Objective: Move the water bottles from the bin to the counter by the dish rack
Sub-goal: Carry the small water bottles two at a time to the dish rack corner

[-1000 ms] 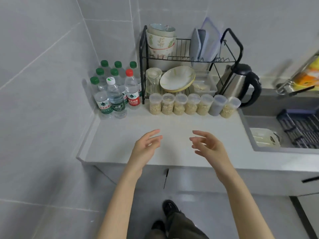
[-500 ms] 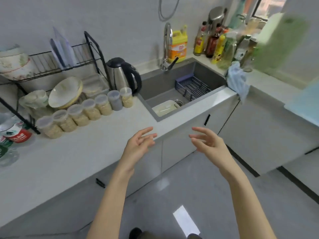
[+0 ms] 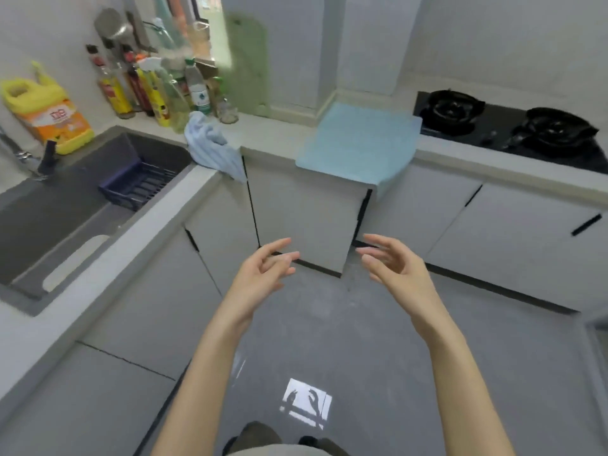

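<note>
Neither the water bottles nor the bin appears in this view. Both hands are empty, raised over the grey floor (image 3: 329, 324), palms facing each other: left hand (image 3: 263, 271) and right hand (image 3: 393, 263), fingers (image 3: 375, 240) loosely spread. Beyond stand the bench (image 3: 273, 133), a sink (image 3: 65, 192), and blurred bottles, perhaps condiments (image 3: 138, 90).

Both bare arms stretched forward, left hand (image 3: 263, 271) and right hand (image 3: 393, 263) empty, fingers loosely spread

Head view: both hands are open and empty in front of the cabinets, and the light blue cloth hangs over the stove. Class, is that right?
Not quite. In the head view the light blue cloth hangs over the counter corner by the sink, not the stove. Left hand and right hand are open, empty.
</note>
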`<state>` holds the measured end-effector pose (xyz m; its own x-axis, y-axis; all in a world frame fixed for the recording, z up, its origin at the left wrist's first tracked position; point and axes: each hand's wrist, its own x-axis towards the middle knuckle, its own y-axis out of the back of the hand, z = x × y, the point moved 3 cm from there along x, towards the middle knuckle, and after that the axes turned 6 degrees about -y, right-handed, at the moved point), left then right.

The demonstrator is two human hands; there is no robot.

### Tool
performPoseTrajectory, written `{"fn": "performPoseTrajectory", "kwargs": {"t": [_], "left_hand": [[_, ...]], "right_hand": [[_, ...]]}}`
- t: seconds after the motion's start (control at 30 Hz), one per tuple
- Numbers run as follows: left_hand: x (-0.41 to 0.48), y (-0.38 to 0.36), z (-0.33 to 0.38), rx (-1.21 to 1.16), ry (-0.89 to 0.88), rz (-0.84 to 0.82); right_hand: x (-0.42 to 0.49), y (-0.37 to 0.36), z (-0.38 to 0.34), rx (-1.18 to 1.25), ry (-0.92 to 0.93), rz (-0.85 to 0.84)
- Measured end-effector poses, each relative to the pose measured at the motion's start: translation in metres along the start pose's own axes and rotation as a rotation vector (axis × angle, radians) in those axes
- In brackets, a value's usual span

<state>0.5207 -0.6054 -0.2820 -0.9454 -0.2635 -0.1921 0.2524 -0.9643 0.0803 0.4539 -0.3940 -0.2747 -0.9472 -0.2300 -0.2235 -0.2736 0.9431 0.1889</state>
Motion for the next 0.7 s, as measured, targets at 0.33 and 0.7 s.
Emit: {"fn": "performPoseTrajectory", "kwargs": {"t": [0.33,0.7], "left_hand": [[0.094,-0.200,0.022,0.103,-0.026,-0.467],[0.214,-0.418,0.077,0.122,-0.075,-0.801]], "right_hand": [[-0.006,0.176,0.054,0.160,-0.130,0.483],[0.052,0.351,0.056,0.215,-0.166,0.828]]}}
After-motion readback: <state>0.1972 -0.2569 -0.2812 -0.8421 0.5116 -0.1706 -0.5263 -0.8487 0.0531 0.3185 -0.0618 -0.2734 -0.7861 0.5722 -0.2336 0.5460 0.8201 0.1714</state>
